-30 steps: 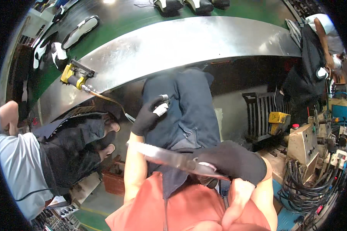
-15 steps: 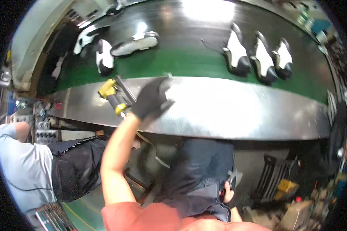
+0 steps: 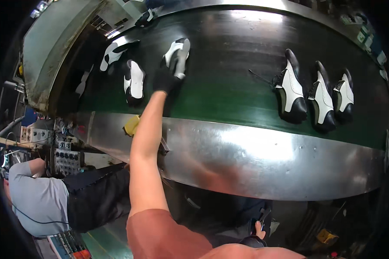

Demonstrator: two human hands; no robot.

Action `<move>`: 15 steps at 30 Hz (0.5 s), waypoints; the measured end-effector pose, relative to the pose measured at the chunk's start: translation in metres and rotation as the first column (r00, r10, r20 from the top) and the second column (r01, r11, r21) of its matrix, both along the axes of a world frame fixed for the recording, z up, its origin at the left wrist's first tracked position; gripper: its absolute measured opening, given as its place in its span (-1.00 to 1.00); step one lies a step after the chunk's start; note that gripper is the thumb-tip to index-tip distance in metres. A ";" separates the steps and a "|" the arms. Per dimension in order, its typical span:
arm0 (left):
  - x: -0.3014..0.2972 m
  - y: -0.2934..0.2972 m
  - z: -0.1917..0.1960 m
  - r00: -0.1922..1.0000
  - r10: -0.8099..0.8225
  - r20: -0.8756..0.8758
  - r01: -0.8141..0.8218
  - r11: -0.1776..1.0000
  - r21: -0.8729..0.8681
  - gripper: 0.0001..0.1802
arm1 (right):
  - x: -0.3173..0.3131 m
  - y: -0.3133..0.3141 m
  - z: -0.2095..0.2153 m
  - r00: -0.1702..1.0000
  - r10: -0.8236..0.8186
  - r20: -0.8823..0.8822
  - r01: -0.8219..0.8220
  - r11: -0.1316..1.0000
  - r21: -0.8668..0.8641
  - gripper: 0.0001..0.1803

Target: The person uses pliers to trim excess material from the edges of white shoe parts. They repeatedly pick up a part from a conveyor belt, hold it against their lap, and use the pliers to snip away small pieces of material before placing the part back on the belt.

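My left hand (image 3: 165,81), in a black glove, reaches forward over the green conveyor belt (image 3: 220,93). Its fingers are closed around a black-and-white shoe (image 3: 181,54), whose grey sole faces right. To the left lie another such shoe (image 3: 136,82), sole showing, and a further one (image 3: 112,56) beyond it. Low in the view, my right hand (image 3: 259,232) rests near my lap, fingers closed on a metal hand tool (image 3: 266,215) whose kind is too small to tell. Under my left forearm, a yellow tool (image 3: 132,125) is partly hidden.
A shiny metal ledge (image 3: 246,159) runs along the belt's near side. Three black-and-white lace-up shoes (image 3: 291,88) stand on the right of the belt. At the left a person in a grey shirt (image 3: 39,196) sits close by. A large metal housing (image 3: 52,43) flanks the belt's left end.
My left hand has moved forward from above the ledge to the belt and taken hold of a shoe. That shoe, which lay crosswise, now points away from me. The whole view has shifted.
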State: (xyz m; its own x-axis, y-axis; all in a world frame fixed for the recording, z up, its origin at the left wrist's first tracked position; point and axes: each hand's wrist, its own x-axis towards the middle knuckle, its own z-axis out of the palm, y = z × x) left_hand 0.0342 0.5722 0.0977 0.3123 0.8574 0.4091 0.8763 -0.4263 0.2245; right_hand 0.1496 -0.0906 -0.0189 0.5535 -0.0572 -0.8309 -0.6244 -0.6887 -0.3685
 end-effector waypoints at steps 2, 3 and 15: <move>-0.045 0.017 -0.031 0.986 -0.068 0.152 0.089 0.986 -0.138 -0.11 | 0.004 -0.002 0.003 0.991 0.119 -0.055 -0.114 0.990 0.077 -0.44; -0.095 0.028 -0.047 0.984 0.036 0.175 0.022 0.949 -0.314 -0.12 | 0.002 -0.003 0.005 0.979 0.193 -0.064 -0.185 0.976 0.117 -0.42; -0.069 -0.361 -0.005 -0.217 0.824 0.524 0.915 0.359 -0.186 -0.56 | -0.016 -0.030 0.061 0.939 0.320 0.128 -0.331 0.734 0.593 -0.64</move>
